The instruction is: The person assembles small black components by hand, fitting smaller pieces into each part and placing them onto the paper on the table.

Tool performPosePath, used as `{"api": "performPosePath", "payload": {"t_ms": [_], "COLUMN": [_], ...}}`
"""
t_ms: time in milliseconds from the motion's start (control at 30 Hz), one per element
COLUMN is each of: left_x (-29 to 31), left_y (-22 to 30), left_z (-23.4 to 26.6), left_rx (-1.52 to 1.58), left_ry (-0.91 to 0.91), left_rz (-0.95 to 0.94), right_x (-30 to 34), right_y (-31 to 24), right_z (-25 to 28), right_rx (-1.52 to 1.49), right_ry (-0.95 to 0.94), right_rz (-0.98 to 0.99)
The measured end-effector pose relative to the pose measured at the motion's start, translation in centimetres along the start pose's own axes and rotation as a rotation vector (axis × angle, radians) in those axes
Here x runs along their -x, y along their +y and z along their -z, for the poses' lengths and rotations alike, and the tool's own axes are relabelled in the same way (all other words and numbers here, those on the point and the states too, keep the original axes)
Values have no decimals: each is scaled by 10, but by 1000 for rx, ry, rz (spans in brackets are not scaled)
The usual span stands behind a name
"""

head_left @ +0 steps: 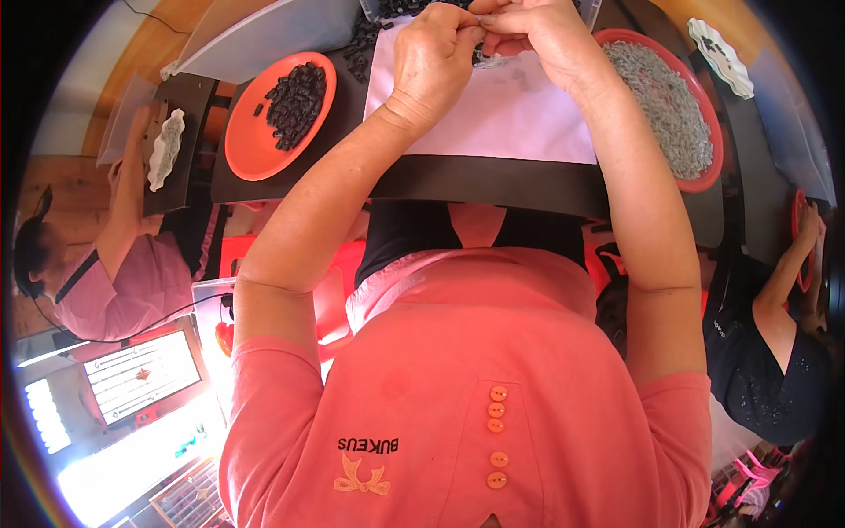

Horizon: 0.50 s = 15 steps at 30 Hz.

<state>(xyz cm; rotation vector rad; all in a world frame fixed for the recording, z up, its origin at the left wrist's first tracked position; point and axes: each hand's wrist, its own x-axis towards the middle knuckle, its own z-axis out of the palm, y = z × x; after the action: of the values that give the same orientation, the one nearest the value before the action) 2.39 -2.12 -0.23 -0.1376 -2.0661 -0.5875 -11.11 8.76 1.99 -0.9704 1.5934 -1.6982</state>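
My left hand [435, 60] and my right hand [550, 37] meet above a white sheet [502, 119] on the dark table. Both have their fingers pinched closed, with the fingertips close together. What they hold is too small and too covered by the fingers to name. Just below the fingertips, a few small dark and pale bits [486, 60] lie on the sheet. Left of the sheet is an orange-red plate [244, 145] with a heap of small black pieces [297, 101]. By my right forearm stands a red tray [715, 132] full of small clear-grey pieces [660, 101].
A clear plastic bin [264, 40] stands at the far left; loose black pieces [359, 55] lie beside it. The near table edge [493, 180] runs before my lap. Other people work at the left [123, 273] and right [766, 343], near white scalloped dishes [167, 150].
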Motion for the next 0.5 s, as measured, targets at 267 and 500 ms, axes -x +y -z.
{"api": "performPosePath", "payload": {"t_ms": [267, 500], "left_x": [-16, -1], "left_y": [26, -15], "left_z": [4, 3], "left_rx": [216, 723], "left_ry": [-161, -88], "left_rz": [724, 892], "right_x": [3, 4], "right_y": [1, -2], "right_z": [2, -5], "right_rx": [-130, -116], "right_ry": [122, 71], "right_rz": [-17, 43]}}
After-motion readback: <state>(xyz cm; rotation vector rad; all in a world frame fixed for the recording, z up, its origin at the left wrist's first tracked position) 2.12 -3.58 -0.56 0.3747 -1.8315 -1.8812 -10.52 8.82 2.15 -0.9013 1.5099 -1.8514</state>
